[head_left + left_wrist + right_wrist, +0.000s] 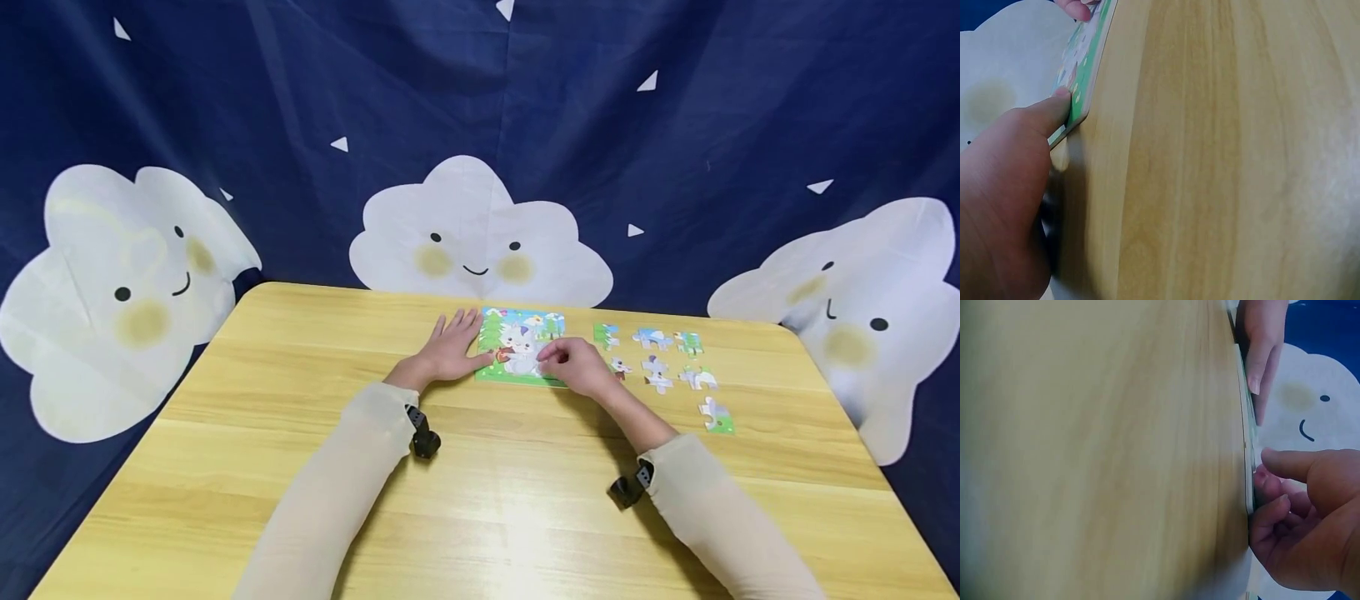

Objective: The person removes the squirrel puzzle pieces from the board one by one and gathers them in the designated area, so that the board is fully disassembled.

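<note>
A jigsaw puzzle board (525,321) with a white cartoon animal on a green and blue scene lies near the table's far edge. My left hand (452,350) lies beside it with fingers extended, and its thumb (1054,112) rests on the board's left edge. Over the board's right part, my right hand (576,367) has its fingers curled, thumb and fingertips close to the surface. Whether a piece is between those fingertips cannot be made out. Loose puzzle pieces (658,372) lie spread out to the right, the closest one (619,367) just beyond the right hand.
The wooden table (480,500) has its far edge against a dark blue cloth (420,83) with smiling clouds. A separate puzzle piece (718,415) lies lowest of the loose ones, at the right. Each wrist carries a small black camera (426,442).
</note>
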Demonstrator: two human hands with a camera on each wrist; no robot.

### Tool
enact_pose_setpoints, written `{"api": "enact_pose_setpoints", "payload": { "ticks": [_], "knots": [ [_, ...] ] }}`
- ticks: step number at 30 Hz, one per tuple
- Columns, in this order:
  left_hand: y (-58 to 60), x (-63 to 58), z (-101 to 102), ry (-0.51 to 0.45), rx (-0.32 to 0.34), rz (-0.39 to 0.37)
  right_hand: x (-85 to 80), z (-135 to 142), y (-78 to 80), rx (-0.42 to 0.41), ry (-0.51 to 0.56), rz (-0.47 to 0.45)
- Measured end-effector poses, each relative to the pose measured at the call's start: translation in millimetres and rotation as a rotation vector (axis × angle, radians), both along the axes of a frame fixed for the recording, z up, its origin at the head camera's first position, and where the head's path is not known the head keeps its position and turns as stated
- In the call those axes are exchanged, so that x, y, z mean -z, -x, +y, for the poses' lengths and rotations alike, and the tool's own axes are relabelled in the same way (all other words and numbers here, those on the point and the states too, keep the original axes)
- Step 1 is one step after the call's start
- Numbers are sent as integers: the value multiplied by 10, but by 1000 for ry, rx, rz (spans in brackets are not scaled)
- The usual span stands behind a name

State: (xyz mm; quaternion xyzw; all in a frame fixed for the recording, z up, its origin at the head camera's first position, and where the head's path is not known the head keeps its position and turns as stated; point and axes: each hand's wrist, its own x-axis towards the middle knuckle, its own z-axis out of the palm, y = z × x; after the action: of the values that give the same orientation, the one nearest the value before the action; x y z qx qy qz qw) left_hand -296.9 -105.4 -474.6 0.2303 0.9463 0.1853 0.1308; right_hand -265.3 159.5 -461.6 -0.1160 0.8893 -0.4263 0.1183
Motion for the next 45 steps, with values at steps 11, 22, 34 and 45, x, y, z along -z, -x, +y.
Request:
{"api": "enact_pose_setpoints", "payload": {
  "ticks": [11, 22, 34, 45],
  "knots": [
    [4, -16, 12, 19, -6, -21, 0, -75, 2, 23, -93, 2],
    [-18, -42, 18, 16, -3, -25, -44, -47, 15, -14, -58, -21],
    [-11, 5, 13, -10, 2, -27, -19, 32, 23, 7, 42, -27],
    [69, 131, -6, -13, -8, -37, -213, 333, -25, 43, 158, -143]
  ]
}}
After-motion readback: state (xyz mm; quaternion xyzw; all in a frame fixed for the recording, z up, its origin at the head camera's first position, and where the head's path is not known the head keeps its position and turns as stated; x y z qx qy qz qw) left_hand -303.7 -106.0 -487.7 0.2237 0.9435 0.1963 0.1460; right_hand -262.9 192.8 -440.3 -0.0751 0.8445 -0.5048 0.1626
